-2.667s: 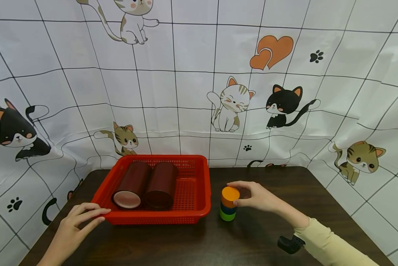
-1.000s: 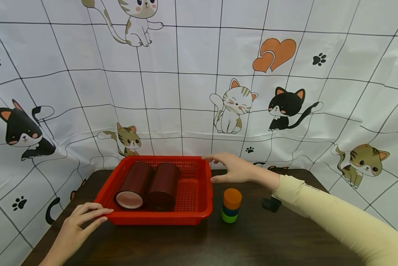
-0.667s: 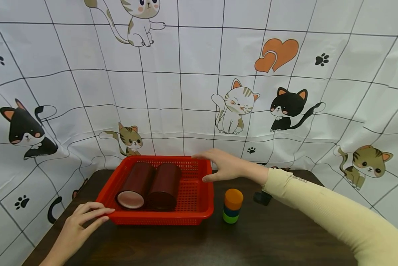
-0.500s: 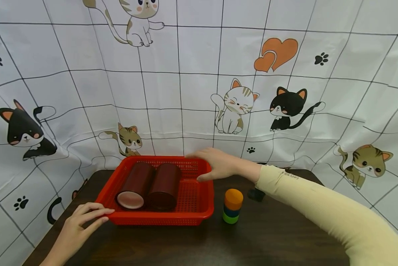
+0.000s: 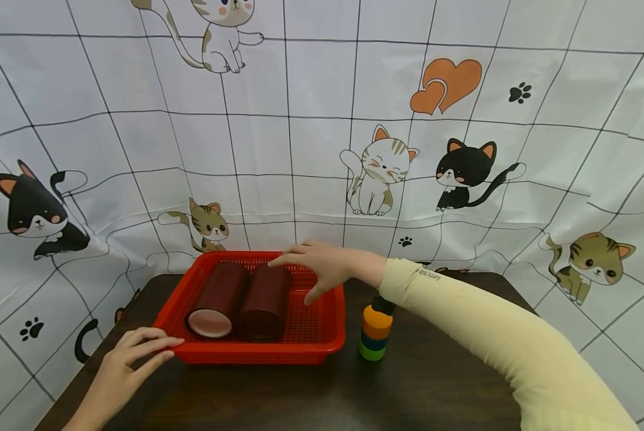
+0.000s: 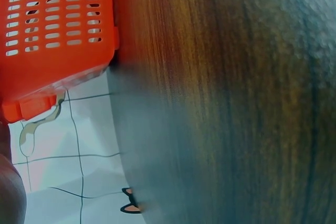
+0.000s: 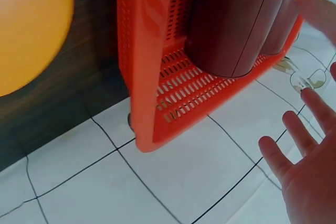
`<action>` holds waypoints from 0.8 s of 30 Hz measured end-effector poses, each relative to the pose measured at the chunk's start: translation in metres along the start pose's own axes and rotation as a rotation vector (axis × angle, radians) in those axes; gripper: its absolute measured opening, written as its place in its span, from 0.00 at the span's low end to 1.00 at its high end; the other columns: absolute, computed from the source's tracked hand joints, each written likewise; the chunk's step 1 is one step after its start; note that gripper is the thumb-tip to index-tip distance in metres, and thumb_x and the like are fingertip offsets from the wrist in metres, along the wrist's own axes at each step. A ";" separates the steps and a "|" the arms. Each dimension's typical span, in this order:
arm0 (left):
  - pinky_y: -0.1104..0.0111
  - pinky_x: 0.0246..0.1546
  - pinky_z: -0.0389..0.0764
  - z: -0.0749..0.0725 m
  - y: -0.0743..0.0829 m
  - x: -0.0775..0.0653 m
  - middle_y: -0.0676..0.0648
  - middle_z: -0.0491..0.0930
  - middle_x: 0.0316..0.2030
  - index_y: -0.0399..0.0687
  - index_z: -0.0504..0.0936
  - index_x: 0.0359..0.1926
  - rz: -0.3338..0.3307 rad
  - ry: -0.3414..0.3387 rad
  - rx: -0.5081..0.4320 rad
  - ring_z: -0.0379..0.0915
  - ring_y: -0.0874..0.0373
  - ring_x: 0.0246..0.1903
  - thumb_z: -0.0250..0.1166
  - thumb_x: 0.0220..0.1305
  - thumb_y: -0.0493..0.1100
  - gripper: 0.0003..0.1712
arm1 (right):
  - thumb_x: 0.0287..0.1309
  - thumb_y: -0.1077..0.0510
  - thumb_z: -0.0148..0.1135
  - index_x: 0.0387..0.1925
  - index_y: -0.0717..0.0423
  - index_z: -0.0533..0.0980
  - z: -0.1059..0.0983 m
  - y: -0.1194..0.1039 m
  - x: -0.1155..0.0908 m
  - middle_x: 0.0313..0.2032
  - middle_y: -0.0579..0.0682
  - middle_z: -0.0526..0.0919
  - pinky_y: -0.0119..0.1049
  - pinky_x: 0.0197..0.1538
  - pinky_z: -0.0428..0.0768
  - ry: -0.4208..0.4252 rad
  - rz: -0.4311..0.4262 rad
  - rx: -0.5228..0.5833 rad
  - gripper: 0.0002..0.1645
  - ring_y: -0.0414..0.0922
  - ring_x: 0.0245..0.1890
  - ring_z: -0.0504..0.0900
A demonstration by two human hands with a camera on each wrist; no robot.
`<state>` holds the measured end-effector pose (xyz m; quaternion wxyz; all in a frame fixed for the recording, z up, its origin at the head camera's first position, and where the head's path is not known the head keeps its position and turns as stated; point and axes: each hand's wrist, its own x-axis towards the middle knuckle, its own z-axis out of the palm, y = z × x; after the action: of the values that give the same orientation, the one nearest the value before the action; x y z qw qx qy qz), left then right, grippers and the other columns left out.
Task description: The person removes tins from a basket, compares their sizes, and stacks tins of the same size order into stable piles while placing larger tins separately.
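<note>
In the head view, my left hand (image 5: 130, 368) rests with extended fingers on the front-left corner of a red perforated plastic basket (image 5: 257, 354). Inside it lie two dark red cylinders side by side. The left cylinder (image 5: 219, 293) shows a pale pinkish end; the right cylinder (image 5: 266, 299) has a dark end. My right hand (image 5: 322, 266) hangs over the basket's right part, fingers spread and holding nothing. Its fingertips overlap the far end of the right cylinder. The right wrist view shows these fingers apart from the cylinder (image 7: 231, 30).
A small upright stack (image 5: 376, 329) of orange, dark blue and green round pieces stands just right of the basket, near my right forearm. The dark wooden table (image 5: 408, 389) meets a white sheet (image 5: 311, 149) printed with cats behind.
My right hand has let go of the stack's orange top, then moved left over the basket rim toward the right cylinder. My left hand has stayed at the corner.
</note>
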<state>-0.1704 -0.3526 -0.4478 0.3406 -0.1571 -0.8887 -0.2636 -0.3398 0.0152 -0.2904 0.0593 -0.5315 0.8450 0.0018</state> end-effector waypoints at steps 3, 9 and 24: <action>0.84 0.47 0.62 -0.001 0.000 0.000 0.64 0.76 0.42 0.66 0.88 0.43 0.002 -0.001 0.004 0.61 0.78 0.48 0.77 0.43 0.29 0.29 | 0.49 0.45 0.77 0.76 0.31 0.51 0.001 -0.003 0.009 0.75 0.44 0.57 0.49 0.69 0.68 -0.026 -0.011 -0.035 0.59 0.49 0.71 0.59; 0.83 0.46 0.62 -0.002 0.001 0.001 0.64 0.76 0.42 0.67 0.88 0.43 -0.008 -0.009 0.006 0.61 0.78 0.48 0.77 0.44 0.30 0.29 | 0.47 0.47 0.78 0.76 0.29 0.51 0.007 -0.003 0.025 0.75 0.43 0.57 0.48 0.68 0.70 -0.038 -0.053 -0.084 0.61 0.47 0.73 0.57; 0.84 0.47 0.61 -0.001 0.002 0.000 0.64 0.76 0.42 0.67 0.88 0.43 -0.021 -0.012 -0.009 0.61 0.78 0.48 0.77 0.44 0.30 0.28 | 0.42 0.44 0.79 0.76 0.31 0.51 0.032 -0.008 0.057 0.77 0.43 0.53 0.47 0.74 0.63 -0.033 -0.148 -0.157 0.64 0.47 0.77 0.51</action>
<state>-0.1692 -0.3515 -0.4459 0.3315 -0.1509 -0.8912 -0.2703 -0.3535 -0.0379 -0.3280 0.0317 -0.5954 0.7996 0.0723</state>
